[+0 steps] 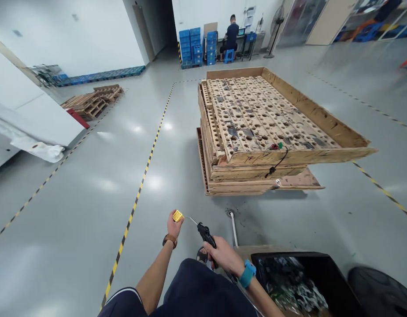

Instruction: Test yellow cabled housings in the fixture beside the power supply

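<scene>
My left hand (173, 227) is raised over the grey floor and pinches a small yellow part (177, 215) between its fingertips. My right hand (223, 255) is wrapped round the grip of a black air blow gun (205, 233), whose thin metal nozzle points at the yellow part. Both hands are above my knee in dark trousers (197, 290). A brown watch is on the left wrist, a blue band on the right.
A stack of perforated wooden trays (256, 119) sits on the floor ahead, with a small red-green part and black cable at its front edge. A black bin (305, 281) of parts stands at my right. Yellow-black floor tape (140, 185) runs left. A seated person (230, 37) works far back.
</scene>
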`<act>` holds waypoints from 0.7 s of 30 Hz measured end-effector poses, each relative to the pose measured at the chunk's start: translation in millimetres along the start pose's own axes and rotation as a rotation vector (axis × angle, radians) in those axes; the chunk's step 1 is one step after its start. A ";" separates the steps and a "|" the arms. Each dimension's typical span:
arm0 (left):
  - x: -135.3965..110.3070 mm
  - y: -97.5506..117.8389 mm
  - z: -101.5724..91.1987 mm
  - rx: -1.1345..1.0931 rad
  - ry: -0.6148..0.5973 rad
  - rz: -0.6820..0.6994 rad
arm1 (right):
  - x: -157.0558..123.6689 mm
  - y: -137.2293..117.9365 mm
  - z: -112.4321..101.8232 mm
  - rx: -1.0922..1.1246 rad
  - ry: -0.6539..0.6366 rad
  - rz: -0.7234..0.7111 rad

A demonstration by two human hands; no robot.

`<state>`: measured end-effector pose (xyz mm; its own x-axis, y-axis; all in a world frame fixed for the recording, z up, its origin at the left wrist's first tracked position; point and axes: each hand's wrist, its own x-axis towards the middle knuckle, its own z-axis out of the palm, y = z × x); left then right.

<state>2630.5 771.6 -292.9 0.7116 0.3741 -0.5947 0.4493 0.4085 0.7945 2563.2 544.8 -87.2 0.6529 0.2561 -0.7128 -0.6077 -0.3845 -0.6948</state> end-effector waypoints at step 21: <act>19.9 5.8 4.3 -0.311 -0.066 -0.564 | -12.2 -22.1 10.7 -0.138 0.051 0.006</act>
<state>2649.6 777.8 -299.6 0.4479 -0.0164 -0.8940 0.5936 0.7532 0.2835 2563.8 559.7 -64.2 0.6740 0.2094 -0.7084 -0.5459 -0.5048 -0.6687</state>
